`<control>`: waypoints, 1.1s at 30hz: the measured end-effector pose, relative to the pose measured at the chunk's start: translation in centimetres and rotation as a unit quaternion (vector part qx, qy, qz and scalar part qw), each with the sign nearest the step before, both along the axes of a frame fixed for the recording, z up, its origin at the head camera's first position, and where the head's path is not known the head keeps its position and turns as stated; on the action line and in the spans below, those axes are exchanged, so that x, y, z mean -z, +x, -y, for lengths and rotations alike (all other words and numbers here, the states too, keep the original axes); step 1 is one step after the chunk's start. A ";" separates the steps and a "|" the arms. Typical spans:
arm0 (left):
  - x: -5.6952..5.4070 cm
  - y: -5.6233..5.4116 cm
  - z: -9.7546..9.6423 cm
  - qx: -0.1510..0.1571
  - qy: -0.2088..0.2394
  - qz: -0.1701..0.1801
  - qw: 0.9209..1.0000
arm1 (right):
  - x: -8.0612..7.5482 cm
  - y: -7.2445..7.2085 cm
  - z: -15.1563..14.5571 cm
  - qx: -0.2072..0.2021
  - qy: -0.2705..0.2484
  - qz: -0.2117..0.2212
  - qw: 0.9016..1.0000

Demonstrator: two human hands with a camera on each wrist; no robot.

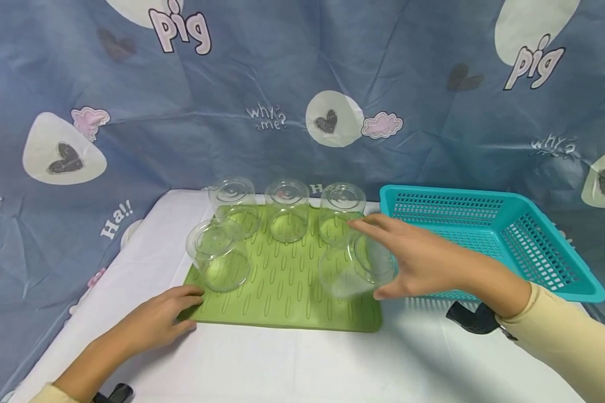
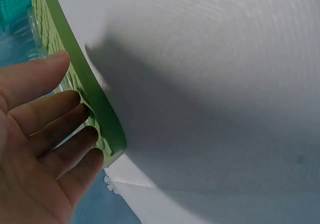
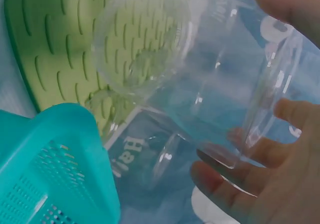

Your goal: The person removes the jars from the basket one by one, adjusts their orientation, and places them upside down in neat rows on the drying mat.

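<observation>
My right hand [image 1: 423, 260] grips a clear plastic cup [image 1: 350, 271] by one end, thumb and fingers spread around it. The cup is tilted over the right part of a green ribbed mat [image 1: 287, 305]; in the right wrist view its far round end faces the mat. At the mat's front left corner my left hand [image 1: 153, 318] has relaxed fingers at the edge, holding nothing; whether they touch it is hard to tell. A clear cup [image 1: 222, 260] stands just beyond that hand. Three more clear cups [image 1: 287, 210] stand in a row along the mat's back edge.
A turquoise perforated basket [image 1: 526, 238] stands to the right of the mat, partly behind my right hand and forearm. White cloth [image 1: 262, 364] covers the table. A blue printed curtain [image 1: 302, 67] hangs right behind the back row of cups.
</observation>
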State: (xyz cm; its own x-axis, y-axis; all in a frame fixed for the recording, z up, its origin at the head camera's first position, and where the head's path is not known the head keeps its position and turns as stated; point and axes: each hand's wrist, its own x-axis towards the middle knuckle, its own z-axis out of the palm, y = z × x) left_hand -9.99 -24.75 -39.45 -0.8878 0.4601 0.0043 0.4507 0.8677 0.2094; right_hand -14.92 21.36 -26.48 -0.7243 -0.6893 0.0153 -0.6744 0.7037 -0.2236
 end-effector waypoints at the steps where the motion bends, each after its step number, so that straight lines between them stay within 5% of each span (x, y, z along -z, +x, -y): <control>1: 0.0 0.0 0.0 0.001 0.001 0.001 1.000 | 0.1 -0.1 0.2 -0.001 0.005 0.005 1.000; 14: 0.6 -0.4 -0.1 -0.002 0.024 -0.032 0.999 | 1.2 -1.8 1.9 -0.020 0.042 0.057 0.997; 33: 0.7 -0.5 0.1 -0.017 0.051 -0.005 0.999 | 2.1 -3.1 2.6 -0.010 0.043 0.097 0.994</control>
